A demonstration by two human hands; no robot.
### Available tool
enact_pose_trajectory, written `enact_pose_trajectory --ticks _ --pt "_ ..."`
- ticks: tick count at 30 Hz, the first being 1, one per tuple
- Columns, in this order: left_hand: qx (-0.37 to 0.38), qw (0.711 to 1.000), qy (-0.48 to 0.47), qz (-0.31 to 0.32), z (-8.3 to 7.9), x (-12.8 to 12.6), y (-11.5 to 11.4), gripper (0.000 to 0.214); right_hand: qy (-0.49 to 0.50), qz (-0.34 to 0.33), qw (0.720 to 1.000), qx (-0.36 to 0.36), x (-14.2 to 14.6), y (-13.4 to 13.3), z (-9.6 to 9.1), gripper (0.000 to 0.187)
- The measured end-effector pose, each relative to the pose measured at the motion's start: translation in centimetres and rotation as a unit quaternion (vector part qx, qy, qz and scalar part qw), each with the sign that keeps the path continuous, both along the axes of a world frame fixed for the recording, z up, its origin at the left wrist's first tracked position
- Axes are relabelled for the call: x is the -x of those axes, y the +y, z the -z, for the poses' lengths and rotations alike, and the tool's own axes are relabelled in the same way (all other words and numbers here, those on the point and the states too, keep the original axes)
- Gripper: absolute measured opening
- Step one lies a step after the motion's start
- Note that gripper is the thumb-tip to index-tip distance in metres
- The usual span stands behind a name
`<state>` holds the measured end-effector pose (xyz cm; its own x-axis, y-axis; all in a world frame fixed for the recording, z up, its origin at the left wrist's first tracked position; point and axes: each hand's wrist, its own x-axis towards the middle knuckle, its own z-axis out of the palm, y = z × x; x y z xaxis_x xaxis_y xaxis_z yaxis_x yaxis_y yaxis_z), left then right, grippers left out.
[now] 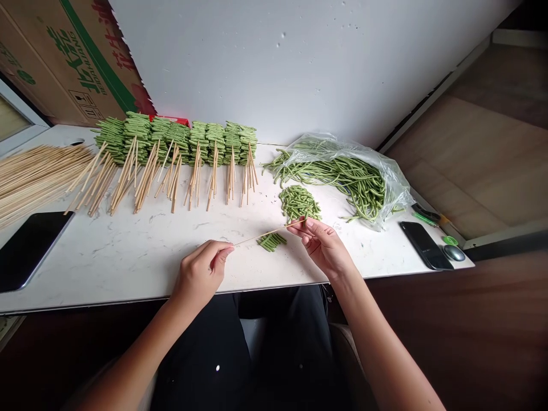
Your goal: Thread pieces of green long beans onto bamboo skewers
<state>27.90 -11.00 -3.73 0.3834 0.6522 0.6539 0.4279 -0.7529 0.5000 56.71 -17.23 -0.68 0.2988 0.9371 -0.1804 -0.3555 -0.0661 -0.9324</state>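
Note:
A thin wooden skewer (268, 233) spans the gap between my two hands, rising slightly to the right. My left hand (203, 268) is closed on its left end, thumb and forefinger pinched together. At the other end my right hand (323, 242) pinches a short piece of green bean (305, 217) at the skewer's tip; whether the tip has gone through is too small to tell. Below the skewer lies a small row of cut bean pieces (272, 242) on the white tabletop (141, 251). A larger heap of cut beans (299, 201) sits just behind my right hand.
Stacks of skewered beans (199, 140) line the back left, sticks facing me. Loose skewers (38, 174) and a phone (32, 248) lie left. At right are long beans in a plastic bag (391, 177), another phone (423, 244) and a mouse (454, 253). A carton (77, 63) stands behind.

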Motion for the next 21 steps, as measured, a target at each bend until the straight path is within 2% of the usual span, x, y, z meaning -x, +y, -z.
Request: enact_pose_trajectory --ticks 6,21 --pt "0.009 1.0 0.0 0.004 0.2 0.1 0.1 0.013 0.014 0.004 1.0 0.001 0.1 0.1 -0.1 0.031" --pt "-0.02 1.0 -0.003 0.007 0.1 0.1 0.1 0.015 -0.073 -0.003 0.997 -0.022 -1.2 -0.5 0.2 0.018"
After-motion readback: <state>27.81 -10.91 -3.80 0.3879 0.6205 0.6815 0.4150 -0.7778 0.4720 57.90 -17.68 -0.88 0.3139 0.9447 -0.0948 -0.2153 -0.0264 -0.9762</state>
